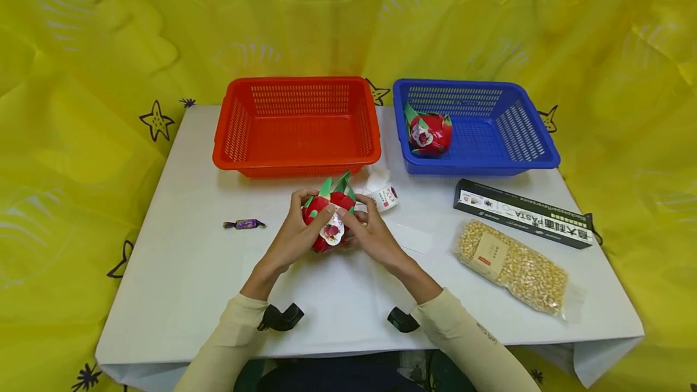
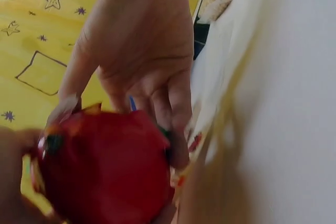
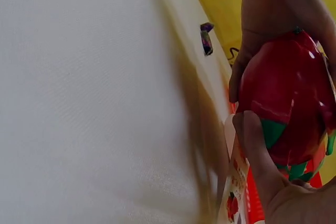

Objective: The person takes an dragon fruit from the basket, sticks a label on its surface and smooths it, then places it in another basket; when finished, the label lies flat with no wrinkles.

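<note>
Between the two hands is an artificial-looking red dragon fruit (image 1: 343, 200) with green leaf tips and a white oval label (image 1: 332, 231). The left hand (image 1: 296, 231) grips its left side, thumb on the front near the label. From the other side the right hand (image 1: 376, 238) holds it, thumb also at the label. Up close, the left wrist view shows the fruit's smooth red surface (image 2: 110, 171), and the right wrist view shows its glossy side (image 3: 283, 93) with fingers curled around it. Behind the fruit lies a small white package (image 1: 385, 198) with red print, partly covered by the right hand.
A red basket (image 1: 296, 171) stands at the back left. The blue basket (image 1: 479, 165) at the back right holds another dragon fruit (image 1: 432, 137). On the right lie a black pasta box (image 1: 523, 213) and a bag of corn kernels (image 1: 517, 268); a purple-wrapped candy (image 1: 244, 224) is on the left.
</note>
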### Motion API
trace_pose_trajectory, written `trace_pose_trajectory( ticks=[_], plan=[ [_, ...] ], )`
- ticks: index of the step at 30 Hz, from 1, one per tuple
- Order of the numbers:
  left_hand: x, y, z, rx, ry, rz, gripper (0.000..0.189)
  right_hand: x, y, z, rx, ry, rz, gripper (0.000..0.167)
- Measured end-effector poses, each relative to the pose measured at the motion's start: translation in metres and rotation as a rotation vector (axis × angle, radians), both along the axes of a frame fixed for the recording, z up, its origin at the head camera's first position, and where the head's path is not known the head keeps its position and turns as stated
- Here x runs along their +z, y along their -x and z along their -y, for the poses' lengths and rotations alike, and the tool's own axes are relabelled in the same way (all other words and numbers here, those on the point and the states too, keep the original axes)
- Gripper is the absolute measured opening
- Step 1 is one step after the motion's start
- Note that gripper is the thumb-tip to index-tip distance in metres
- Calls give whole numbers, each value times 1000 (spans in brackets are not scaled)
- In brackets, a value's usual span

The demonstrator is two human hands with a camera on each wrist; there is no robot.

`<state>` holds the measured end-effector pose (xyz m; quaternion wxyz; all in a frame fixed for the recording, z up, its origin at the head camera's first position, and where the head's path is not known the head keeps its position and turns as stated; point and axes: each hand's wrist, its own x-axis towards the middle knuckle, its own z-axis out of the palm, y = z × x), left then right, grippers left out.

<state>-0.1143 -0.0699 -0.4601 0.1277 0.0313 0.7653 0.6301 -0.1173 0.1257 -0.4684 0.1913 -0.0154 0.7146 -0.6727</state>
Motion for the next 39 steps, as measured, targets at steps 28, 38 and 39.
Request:
trace_pose_trajectory(
  ticks=[28, 38, 39],
  plan=[
    [-6, -1, -12, 62, -135, 47, 52, -1, 2, -16, 108, -100, -129, 76],
    [0, -16, -29, -157, -208, 68, 49, 24, -8, -32, -12, -212, -11, 84],
    [1, -17, -31, -183, -218, 70, 50, 26, -8, -35, -27, -225, 1, 84]
  ],
)
